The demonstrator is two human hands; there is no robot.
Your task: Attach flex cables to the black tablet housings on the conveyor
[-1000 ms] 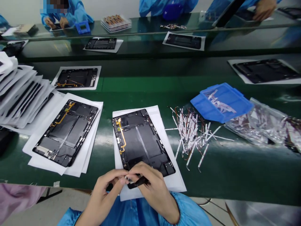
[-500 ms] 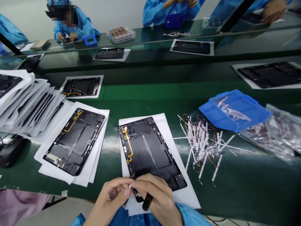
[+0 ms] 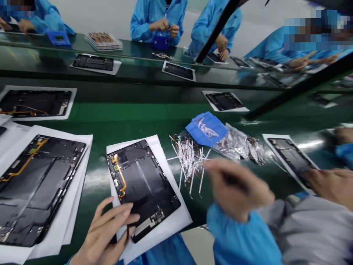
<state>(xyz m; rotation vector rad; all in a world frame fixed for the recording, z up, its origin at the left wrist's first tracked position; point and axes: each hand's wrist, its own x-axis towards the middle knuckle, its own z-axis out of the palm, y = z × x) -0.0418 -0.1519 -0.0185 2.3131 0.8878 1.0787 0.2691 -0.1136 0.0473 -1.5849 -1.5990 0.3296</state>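
A black tablet back housing (image 3: 142, 187) with an orange flex cable (image 3: 120, 175) lies on a white paper sheet (image 3: 176, 213) in front of me. My left hand (image 3: 103, 232) is at the housing's lower left edge, fingers apart, touching the paper. My right hand (image 3: 237, 187) is blurred in motion over the green belt, away from the housing. It is closed around a black-handled tool (image 3: 234, 182), mostly hidden by the fingers.
A second housing (image 3: 35, 187) on paper lies to the left. Past the housing sit a heap of white-tabbed flex strips (image 3: 190, 158), a blue tray (image 3: 206, 129) and foil bags (image 3: 239, 145). A co-worker's hand (image 3: 331, 184) is over another housing (image 3: 292, 162) at right.
The view has swung right and tilted. My hands have separated: the right hand moved right over the belt with the tool, and the left hand moved to the housing's lower left edge.
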